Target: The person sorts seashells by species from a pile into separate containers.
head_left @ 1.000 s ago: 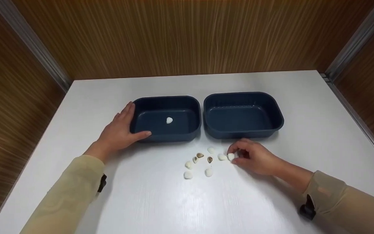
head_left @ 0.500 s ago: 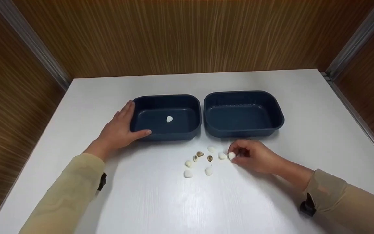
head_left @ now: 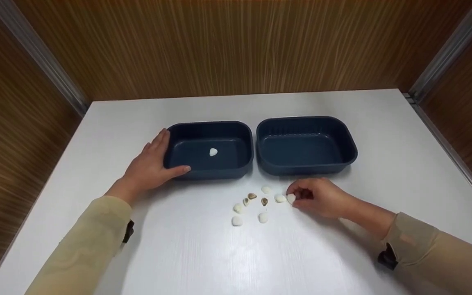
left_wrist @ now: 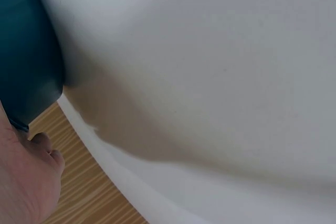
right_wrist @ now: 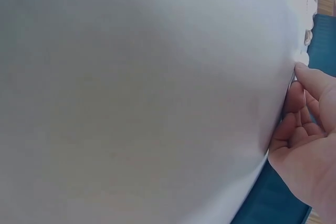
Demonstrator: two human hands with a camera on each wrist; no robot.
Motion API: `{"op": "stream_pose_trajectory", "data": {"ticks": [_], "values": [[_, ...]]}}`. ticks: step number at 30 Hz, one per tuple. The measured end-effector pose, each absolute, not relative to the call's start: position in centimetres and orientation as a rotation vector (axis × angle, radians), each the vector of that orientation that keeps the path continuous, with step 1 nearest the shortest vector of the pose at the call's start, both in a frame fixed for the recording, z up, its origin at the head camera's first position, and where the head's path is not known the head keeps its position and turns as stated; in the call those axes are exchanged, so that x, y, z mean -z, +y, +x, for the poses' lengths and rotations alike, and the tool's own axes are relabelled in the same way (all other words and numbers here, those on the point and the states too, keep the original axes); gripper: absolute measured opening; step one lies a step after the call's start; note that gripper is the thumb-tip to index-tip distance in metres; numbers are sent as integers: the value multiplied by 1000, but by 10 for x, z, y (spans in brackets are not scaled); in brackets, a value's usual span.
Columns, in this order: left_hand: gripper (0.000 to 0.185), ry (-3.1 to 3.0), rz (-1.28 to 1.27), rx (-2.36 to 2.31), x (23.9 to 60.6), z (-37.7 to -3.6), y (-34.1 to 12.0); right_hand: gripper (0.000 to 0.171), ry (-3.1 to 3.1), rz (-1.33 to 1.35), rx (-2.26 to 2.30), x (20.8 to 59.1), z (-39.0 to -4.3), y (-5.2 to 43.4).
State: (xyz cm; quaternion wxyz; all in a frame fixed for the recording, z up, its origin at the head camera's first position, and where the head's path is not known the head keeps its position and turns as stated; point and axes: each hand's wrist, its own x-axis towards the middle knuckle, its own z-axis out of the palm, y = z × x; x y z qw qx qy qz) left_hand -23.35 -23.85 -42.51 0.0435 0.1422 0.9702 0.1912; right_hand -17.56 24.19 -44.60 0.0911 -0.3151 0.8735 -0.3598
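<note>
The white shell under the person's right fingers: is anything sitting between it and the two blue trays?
Nothing visible. The white shell, pinched by the right hand, lies just before the right tray; only bare table lies between. The other shells lie leftward.

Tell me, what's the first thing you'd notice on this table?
Two dark blue tubs sit side by side in the middle of the white table: the left tub has one white shell in it, the right tub has nothing in it. In front of them lies a little scatter of shells, and the right hand pinches a white one at the scatter's edge while the left hand holds the left tub's side.
</note>
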Motion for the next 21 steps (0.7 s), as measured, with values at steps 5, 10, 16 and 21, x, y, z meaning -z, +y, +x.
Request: {"op": "stream_pose_trajectory", "data": {"ticks": [5,10,16,21], "values": [[124,2961,427,-585,423,-232,-239,20,2656,-977,1011,446,-176,241],[124,2967,426,-583,424,-232,-239,22,2605,-950,1099,442,-174,243],[124,2971,433,-590,423,-232,-238,23,2585,-1015,1191,427,-171,241],[124,2968,426,-595,424,-232,-237,23,2615,-1090,1232,407,-174,228]]}}
